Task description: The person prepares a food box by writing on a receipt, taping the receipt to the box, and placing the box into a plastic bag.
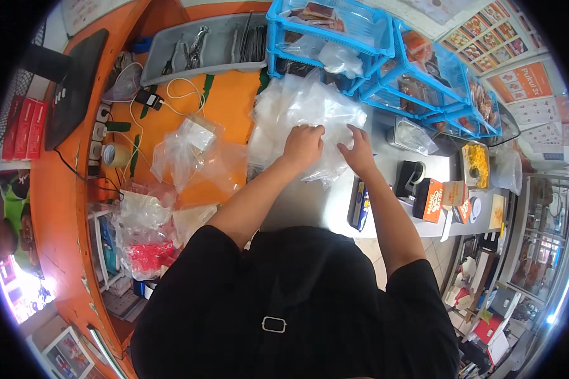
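A loose heap of clear plastic bags is spread before me, partly over the steel worktop. My left hand rests on the heap with its fingers curled down; whether it pinches the film is hidden. At the heap's right side, my right hand touches the plastic, thumb and forefinger spread apart. A blue-and-yellow box lies under my right forearm. Left of the heap, another clear plastic bag lies crumpled on the orange surface, with a small carton beside it.
Blue plastic racks holding packed food stand behind the heap. A grey utensil tray is at the back left. Cables, a power adapter and a tape roll lie left. Rightward are printed boxes, a knife and a yellow-filled container.
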A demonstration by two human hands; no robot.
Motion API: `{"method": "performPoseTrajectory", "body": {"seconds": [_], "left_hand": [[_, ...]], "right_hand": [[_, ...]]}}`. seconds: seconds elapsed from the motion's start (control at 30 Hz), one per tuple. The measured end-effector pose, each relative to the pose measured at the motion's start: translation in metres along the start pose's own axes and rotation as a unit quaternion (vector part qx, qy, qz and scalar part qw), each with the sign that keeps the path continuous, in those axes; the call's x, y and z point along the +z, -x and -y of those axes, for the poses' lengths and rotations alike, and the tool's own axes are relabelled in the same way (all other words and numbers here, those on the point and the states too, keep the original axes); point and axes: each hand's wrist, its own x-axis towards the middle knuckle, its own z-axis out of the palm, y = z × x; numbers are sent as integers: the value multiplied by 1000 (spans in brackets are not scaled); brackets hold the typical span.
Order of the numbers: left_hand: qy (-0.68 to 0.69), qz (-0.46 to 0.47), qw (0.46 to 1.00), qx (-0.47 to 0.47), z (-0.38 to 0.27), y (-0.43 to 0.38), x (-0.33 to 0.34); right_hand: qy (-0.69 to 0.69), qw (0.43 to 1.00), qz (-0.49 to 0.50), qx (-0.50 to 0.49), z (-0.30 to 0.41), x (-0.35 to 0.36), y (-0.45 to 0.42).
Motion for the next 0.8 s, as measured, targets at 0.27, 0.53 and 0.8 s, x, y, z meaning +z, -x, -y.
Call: {"method": "performPoseTrajectory", "body": {"seconds": [0.27, 0.53, 0.8], "left_hand": [[-155, 1, 988, 30, 15, 11, 3], [33, -110, 993, 19, -7, 5, -18], [75, -263, 958, -87, -14, 0, -24]], "right_hand": [[98, 975, -153, -125, 52, -6, 8], [10, 990, 64, -126, 53, -17, 15], [2, 985, 0, -175, 78, -22, 4]]}}
